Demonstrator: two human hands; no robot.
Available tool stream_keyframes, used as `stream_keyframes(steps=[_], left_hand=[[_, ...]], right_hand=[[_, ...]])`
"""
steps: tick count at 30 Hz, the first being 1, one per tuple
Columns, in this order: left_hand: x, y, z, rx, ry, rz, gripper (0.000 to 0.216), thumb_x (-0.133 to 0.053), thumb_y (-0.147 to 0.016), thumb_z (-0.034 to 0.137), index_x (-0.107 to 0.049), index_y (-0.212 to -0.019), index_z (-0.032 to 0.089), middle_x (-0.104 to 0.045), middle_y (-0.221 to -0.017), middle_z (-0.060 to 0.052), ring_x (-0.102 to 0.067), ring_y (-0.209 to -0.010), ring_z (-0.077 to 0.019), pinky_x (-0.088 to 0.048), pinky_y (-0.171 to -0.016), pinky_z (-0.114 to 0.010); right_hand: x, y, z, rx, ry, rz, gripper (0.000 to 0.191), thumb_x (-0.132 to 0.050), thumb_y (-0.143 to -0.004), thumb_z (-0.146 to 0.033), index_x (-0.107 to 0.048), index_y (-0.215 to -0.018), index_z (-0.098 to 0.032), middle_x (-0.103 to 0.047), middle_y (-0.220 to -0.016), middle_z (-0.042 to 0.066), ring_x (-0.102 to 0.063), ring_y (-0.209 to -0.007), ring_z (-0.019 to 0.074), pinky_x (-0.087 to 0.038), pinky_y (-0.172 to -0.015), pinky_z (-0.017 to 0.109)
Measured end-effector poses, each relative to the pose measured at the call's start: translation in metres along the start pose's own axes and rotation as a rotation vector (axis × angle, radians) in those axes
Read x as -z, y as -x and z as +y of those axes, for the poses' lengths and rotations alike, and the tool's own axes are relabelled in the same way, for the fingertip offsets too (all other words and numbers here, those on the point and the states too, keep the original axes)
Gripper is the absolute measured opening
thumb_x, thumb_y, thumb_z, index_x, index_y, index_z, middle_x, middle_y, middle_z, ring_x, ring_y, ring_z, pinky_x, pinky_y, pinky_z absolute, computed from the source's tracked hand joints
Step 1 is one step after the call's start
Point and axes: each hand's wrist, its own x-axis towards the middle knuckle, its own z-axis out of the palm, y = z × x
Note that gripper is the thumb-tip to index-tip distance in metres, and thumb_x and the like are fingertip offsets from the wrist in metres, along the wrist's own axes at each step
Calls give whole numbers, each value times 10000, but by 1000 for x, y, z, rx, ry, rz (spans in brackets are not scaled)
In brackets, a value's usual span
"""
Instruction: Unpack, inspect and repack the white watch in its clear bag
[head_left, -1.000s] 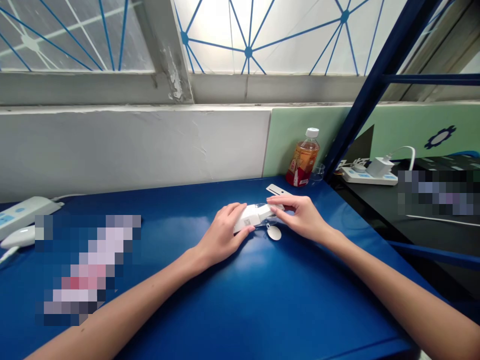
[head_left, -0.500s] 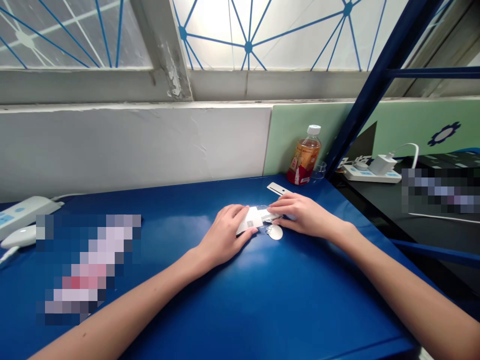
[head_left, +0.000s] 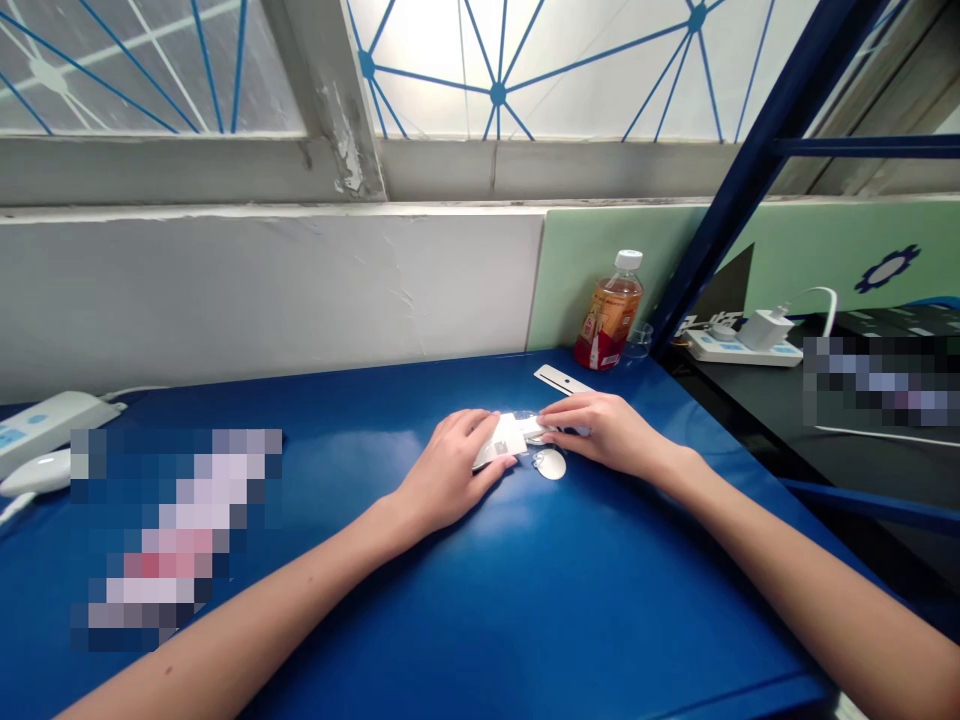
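Left hand (head_left: 448,466) and right hand (head_left: 613,432) at a white packet (head_left: 505,440)

The packet sits mid-frame, left thumb and fingers closed round one end; the right pinches a narrower white piece (head_left: 531,428) beside it. The step in hand seems a two-handed hold; the next move probably calls for a steady left grip. A round tag (head_left: 551,465) lies just below. Fingers hide the outer ends; whether packet and piece join is unclear.

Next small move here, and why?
Probably a gentle adjustment by the right hand, with the left hand steadying: the left grips a white packet with a printed square, while the right's fingers are around a narrower white part beside it.
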Motion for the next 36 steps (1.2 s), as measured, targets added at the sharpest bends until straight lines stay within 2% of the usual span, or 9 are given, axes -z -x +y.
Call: stream_keyframes(steps=[8, 11, 14, 19, 25, 32, 36], left_hand=[[0, -1, 1, -15, 4, 4, 385, -566, -942, 393, -571, -1258, 173, -625, -1226, -150, -566, -1146, -309, -477, -966, -487], [-1, 0, 0, -16, 1, 5, 390, -579, -937, 388, -565, -1265, 179, -621, -1231, -141, -562, -1148, -303, -460, -984, -487], [-1, 0, -1, -12, -16, 2, 401, -575, -941, 395, -561, -1271, 168, -621, -1231, -144, -558, -1144, -308, -435, -1000, -507], [-2, 1, -2, -10, -20, -4, 405, -554, -953, 399, -551, -1282, 162, -613, -1247, -152, -544, -1159, -315, -425, -1002, -519], [-3, 1, -3, -10, -9, -17, 407, -565, -947, 395, -548, -1279, 159, -601, -1261, -148, -534, -1179, -306, -419, -1019, -491], [-2, 1, -3, -18, 7, -30, 405, -553, -951, 387, -545, -1281, 152, -588, -1265, -154, -531, -1184, -303, -423, -1016, -480], [-1, 1, -3, -6, 27, -34, 409, -552, -952, 376, -531, -1306, 172, -587, -1277, -143, -528, -1196, -298, -429, -1016, -473]], right_hand=[[-16, 0, -4, 20, -78, 56, 223, -579, -932, -295, -775, -1008, -223, -749, -1061, 102, -703, -941, 255, -568, -831, 399], [-11, -1, -8, 34, -9, 3, 242, -536, -946, -258, -761, -1025, -214, -748, -1070, 89, -688, -948, 251, -553, -841, 399], [-2, -2, -10, -21, 70, -4, 249, -513, -943, -238, -752, -1011, -223, -760, -1013, 70, -683, -949, 253, -538, -837, 392], [3, 0, -14, -97, 111, -31, 218, -551, -896, -225, -762, -947, -246, -773, -908, 59, -712, -832, 244, -532, -749, 346], [-2, 1, -24, -74, 90, -61, 267, -523, -845, -169, -749, -983, -204, -754, -1045, 83, -689, -1017, 263, -538, -854, 360], [-11, 2, -31, -12, -87, -82, 351, -469, -804, -83, -735, -1015, -173, -739, -1100, 101, -631, -1149, 260, -510, -964, 386], [-18, 2, -30, -170, -273, -44, 468, -435, -755, -56, -662, -1149, -165, -692, -1213, 128, -643, -1153, 256, -513, -978, 417]])
